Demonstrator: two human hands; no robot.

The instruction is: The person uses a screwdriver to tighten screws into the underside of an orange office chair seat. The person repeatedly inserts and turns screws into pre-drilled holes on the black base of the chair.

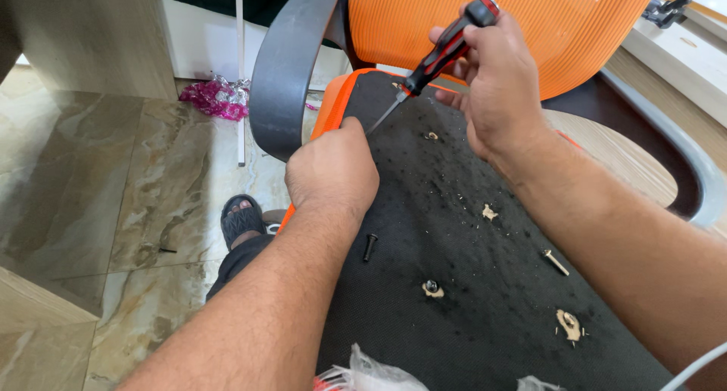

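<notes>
My right hand grips a screwdriver with a red and black handle, its shaft slanting down-left. The tip disappears behind my left hand, which is closed as a fist at the left edge of a black chair-seat underside trimmed in orange; what it holds is hidden. A grey armrest curves up just left of that fist. A loose black screw lies on the black fabric right of my left wrist. A pale screw lies by my right forearm.
The orange mesh chair back stands behind. Torn holes with pale wood chips dot the fabric. A marble floor, my sandalled foot, pink foil scrap and a wooden panel lie left. Plastic bags sit at the bottom.
</notes>
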